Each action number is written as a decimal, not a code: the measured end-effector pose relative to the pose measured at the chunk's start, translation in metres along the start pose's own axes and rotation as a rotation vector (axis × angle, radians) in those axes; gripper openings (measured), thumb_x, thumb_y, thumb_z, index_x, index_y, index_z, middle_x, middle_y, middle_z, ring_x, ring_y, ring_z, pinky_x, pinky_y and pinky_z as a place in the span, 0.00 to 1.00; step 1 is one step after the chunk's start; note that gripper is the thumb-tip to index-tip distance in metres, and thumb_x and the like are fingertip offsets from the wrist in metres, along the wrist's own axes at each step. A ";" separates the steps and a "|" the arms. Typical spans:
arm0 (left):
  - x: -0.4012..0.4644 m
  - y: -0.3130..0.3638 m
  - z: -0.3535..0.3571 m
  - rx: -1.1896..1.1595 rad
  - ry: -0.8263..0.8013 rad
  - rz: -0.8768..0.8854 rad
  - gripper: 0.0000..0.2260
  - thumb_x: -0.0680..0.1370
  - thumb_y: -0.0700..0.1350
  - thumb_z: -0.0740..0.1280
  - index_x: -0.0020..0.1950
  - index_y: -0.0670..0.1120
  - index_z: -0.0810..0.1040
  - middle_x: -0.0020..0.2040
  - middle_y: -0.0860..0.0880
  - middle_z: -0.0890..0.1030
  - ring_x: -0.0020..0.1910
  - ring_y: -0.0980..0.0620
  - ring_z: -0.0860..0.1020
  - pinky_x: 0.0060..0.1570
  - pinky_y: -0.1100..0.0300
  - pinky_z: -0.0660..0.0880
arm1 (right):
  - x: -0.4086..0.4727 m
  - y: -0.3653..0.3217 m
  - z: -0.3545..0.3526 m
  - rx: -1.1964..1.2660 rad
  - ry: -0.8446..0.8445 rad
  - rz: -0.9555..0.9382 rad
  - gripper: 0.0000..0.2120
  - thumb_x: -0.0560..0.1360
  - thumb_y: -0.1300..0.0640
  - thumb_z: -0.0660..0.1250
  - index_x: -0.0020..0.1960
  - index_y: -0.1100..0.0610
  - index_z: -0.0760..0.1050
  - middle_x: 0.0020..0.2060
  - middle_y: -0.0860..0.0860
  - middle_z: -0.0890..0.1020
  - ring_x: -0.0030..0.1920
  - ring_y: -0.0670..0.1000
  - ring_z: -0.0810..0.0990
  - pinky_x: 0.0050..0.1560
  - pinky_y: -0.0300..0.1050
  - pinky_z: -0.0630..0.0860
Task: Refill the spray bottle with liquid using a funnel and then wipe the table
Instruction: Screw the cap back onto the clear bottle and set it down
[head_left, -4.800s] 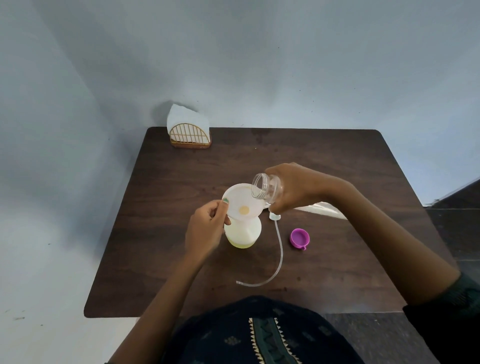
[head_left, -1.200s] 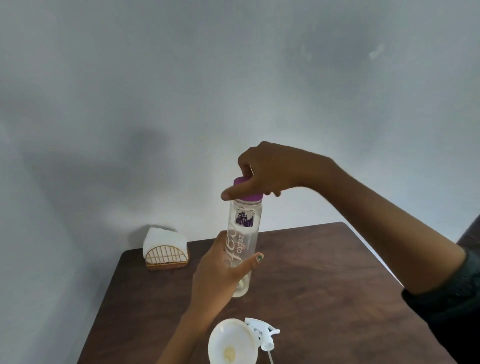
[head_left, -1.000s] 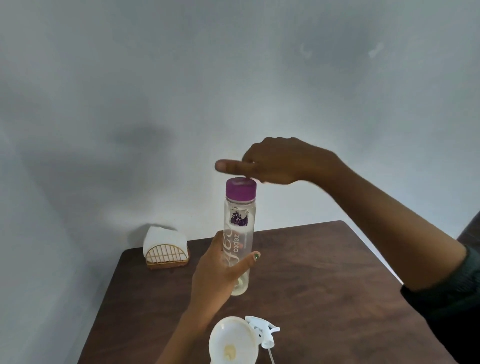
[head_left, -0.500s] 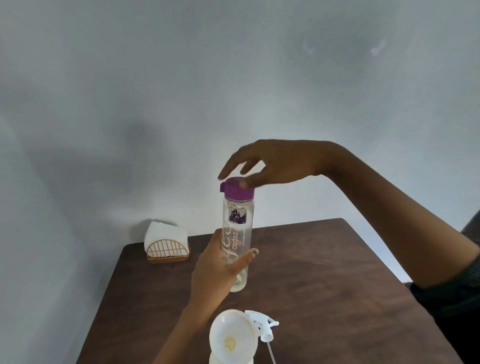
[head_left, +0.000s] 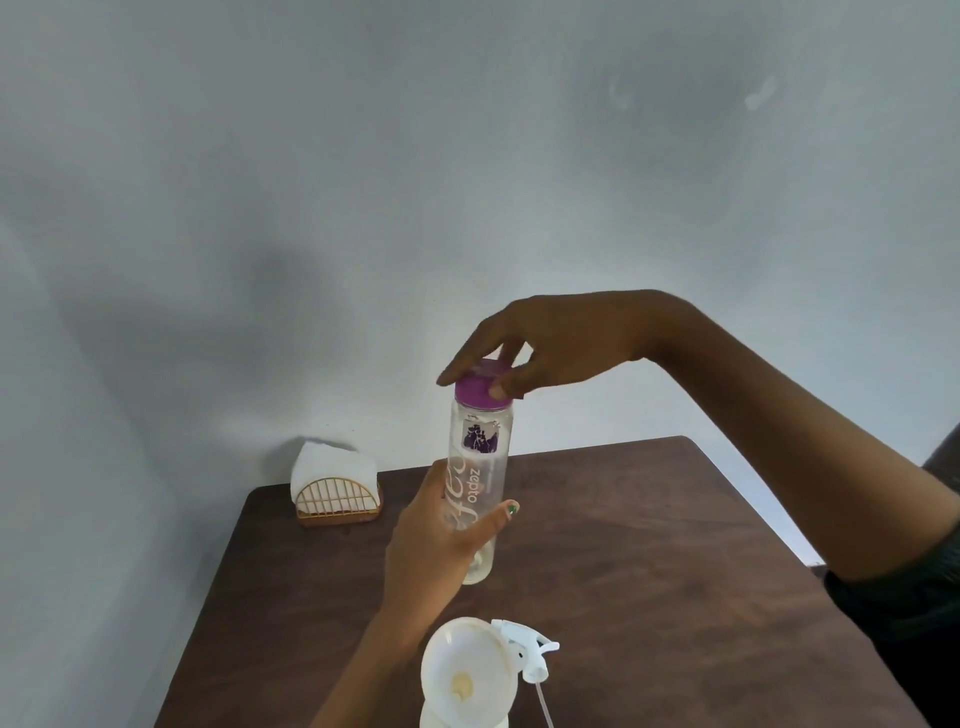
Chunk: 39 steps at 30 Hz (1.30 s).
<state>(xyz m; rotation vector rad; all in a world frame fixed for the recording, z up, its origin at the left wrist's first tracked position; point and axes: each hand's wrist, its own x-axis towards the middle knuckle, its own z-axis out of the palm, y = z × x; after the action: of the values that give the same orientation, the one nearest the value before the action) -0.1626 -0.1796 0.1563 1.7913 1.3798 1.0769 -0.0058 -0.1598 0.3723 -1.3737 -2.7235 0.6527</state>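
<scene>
Two hands work on one clear bottle (head_left: 480, 467), which we hold upright above the dark wooden table (head_left: 649, 561), its long axis close to vertical with the top leaning slightly toward our right. Our left hand (head_left: 441, 540) wraps the lower half of the bottle, fingers curled round its far side and the thumb, with a green-painted nail, pressed across the front. The printed lettering on the bottle runs along its length. A little pale liquid sits in its base. Our right hand (head_left: 545, 348) comes in from above, fingers loosely spread and bent down over the purple cap (head_left: 480, 392), with the thumb and fingertips touching its rim; the cap sits on the bottle's mouth, pointing up. Nearer to us than the bottle, at the bottom edge of view, a white funnel (head_left: 462, 670) stands in the neck of a pale spray bottle (head_left: 441, 719), mouth upward. Just right of the funnel lies the white spray head (head_left: 530, 657), its thin tube trailing toward us. Beyond the bottle to its left, against the wall, a wire napkin holder (head_left: 337, 499) holds white napkins.
</scene>
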 end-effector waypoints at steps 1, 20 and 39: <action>0.000 0.000 0.001 0.013 -0.005 -0.006 0.33 0.63 0.70 0.68 0.61 0.53 0.72 0.55 0.57 0.81 0.49 0.54 0.81 0.50 0.56 0.80 | 0.002 0.000 0.003 -0.052 0.031 0.027 0.16 0.77 0.54 0.66 0.64 0.48 0.75 0.56 0.41 0.77 0.47 0.36 0.77 0.43 0.29 0.74; -0.002 -0.006 0.007 -0.071 -0.043 -0.002 0.33 0.62 0.70 0.68 0.62 0.56 0.71 0.53 0.59 0.80 0.51 0.57 0.81 0.50 0.61 0.79 | 0.013 0.011 0.017 -0.147 0.149 0.079 0.20 0.73 0.47 0.70 0.62 0.50 0.74 0.53 0.50 0.78 0.44 0.46 0.75 0.44 0.39 0.73; 0.030 -0.057 0.025 -0.200 -0.232 -0.244 0.22 0.72 0.53 0.72 0.61 0.52 0.66 0.55 0.54 0.77 0.55 0.57 0.77 0.48 0.67 0.73 | 0.063 0.067 0.089 0.230 0.138 0.166 0.25 0.71 0.50 0.73 0.64 0.51 0.68 0.52 0.45 0.76 0.49 0.46 0.76 0.47 0.35 0.72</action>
<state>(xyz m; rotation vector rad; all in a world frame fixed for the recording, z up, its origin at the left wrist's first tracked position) -0.1633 -0.1363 0.1026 1.5065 1.2637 0.8183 -0.0110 -0.1074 0.2554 -1.5341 -2.3624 0.8176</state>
